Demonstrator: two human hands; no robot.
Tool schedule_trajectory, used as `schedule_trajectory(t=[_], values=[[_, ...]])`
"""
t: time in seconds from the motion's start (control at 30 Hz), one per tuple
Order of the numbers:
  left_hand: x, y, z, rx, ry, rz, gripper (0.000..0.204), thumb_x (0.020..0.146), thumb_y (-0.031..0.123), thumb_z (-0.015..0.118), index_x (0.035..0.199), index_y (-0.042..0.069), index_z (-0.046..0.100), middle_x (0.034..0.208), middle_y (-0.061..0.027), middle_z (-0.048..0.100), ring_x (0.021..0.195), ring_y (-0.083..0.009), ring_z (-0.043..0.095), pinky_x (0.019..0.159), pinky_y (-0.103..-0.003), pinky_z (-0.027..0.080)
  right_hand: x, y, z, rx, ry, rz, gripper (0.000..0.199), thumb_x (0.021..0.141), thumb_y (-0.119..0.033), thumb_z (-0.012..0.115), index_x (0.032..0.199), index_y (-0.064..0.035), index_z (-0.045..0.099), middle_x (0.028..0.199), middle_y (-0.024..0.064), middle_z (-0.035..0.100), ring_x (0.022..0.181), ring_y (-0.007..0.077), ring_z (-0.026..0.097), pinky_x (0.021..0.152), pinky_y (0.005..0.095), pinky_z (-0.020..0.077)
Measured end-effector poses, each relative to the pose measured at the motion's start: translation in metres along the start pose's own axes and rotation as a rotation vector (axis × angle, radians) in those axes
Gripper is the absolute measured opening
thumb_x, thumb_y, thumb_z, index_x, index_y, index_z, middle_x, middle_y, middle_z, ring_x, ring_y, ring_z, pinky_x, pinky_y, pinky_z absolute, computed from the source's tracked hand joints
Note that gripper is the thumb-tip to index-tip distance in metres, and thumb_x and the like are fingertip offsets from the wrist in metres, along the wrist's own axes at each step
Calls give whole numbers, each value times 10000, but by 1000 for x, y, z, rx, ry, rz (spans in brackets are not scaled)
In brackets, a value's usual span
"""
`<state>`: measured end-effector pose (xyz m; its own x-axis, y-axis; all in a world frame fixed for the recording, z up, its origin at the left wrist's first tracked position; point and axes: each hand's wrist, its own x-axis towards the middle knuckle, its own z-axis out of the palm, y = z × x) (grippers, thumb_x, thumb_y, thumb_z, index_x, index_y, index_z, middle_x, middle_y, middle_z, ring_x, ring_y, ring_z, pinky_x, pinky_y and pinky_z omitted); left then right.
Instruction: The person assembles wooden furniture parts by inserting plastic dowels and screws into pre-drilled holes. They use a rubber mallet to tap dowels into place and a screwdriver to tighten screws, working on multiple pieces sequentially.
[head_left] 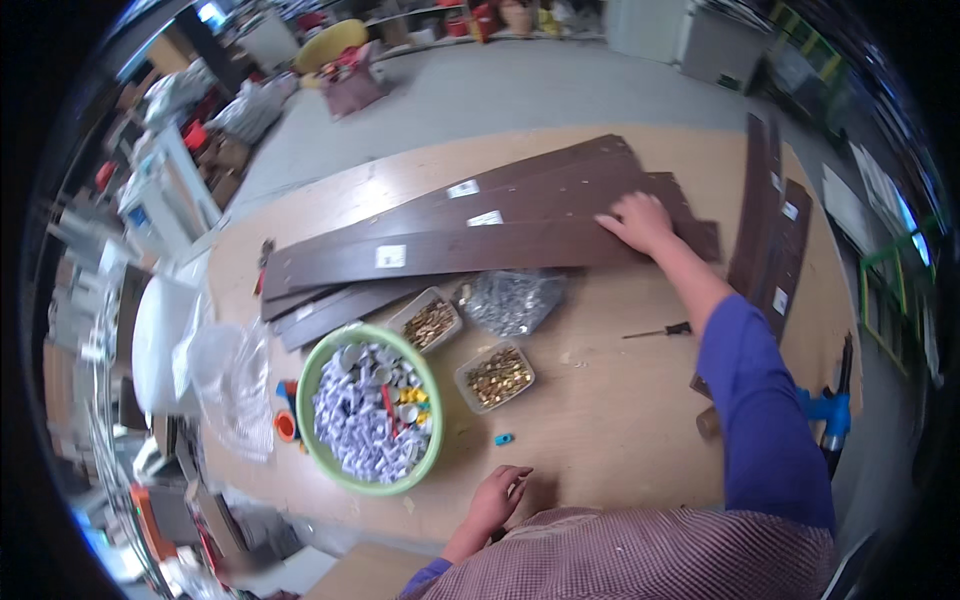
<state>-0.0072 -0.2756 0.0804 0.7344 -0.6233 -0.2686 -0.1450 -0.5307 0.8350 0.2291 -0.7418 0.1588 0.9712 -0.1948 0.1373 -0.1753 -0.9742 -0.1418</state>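
My right hand (640, 222) rests on the right part of a stack of dark brown wooden boards (520, 200), its thumb apart from the fingers. The boards lie fanned across the far half of the table, with small white labels on them. My left hand (497, 497) is close to the table's near edge, loosely bent and holding nothing that I can see. Beyond it lies a small teal piece (503, 439). To its left stands a green basin (308, 440) full of small white plastic parts, with some red and yellow ones among them.
Two clear tubs of brass-coloured fittings (428, 324) (498, 378) stand beside a plastic bag of metal hardware (512, 300). A screwdriver (660, 331) lies right of centre. More brown boards (757, 210) and a blue power tool (828, 408) are on the right. Clear plastic wrap (235, 385) lies left.
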Motion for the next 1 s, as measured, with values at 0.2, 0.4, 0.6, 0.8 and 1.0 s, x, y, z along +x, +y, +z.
schedule_trajectory(t=[0.2,0.4,0.6,0.8,1.0], values=[[51,-7,21,123,40,84,292,819,30,680,1108,58,661,1051,-143,652,953,-317,636,852,-406,516,-2,-32,17,367,708,108,241,842,-229,668,1042,-96,653,1085,109,624,1023,329,563,912,465,434],[71,-31,29,213,-26,175,160,739,31,756,879,64,688,934,-117,665,865,-293,626,773,-376,514,-118,18,63,306,336,379,588,827,-266,693,1345,-92,478,1377,156,440,1299,362,390,1089,498,324],[85,-49,25,80,14,81,149,694,15,795,773,40,672,808,-106,660,718,-253,615,679,-348,505,-208,181,78,-170,282,1173,734,803,-361,745,1388,-48,430,1436,125,423,1323,318,393,1068,466,347],[88,-42,27,120,54,96,137,694,23,801,747,43,676,742,-97,656,685,-224,615,658,-337,501,-243,219,116,-371,104,1123,665,840,-354,693,1362,8,498,1422,153,468,1353,309,386,1099,439,316],[88,-49,28,115,48,103,122,706,32,793,753,40,681,748,-102,659,691,-237,617,667,-340,504,-237,210,61,62,-109,1199,458,844,-252,649,1196,34,587,1260,207,597,1242,321,530,1005,459,440]])
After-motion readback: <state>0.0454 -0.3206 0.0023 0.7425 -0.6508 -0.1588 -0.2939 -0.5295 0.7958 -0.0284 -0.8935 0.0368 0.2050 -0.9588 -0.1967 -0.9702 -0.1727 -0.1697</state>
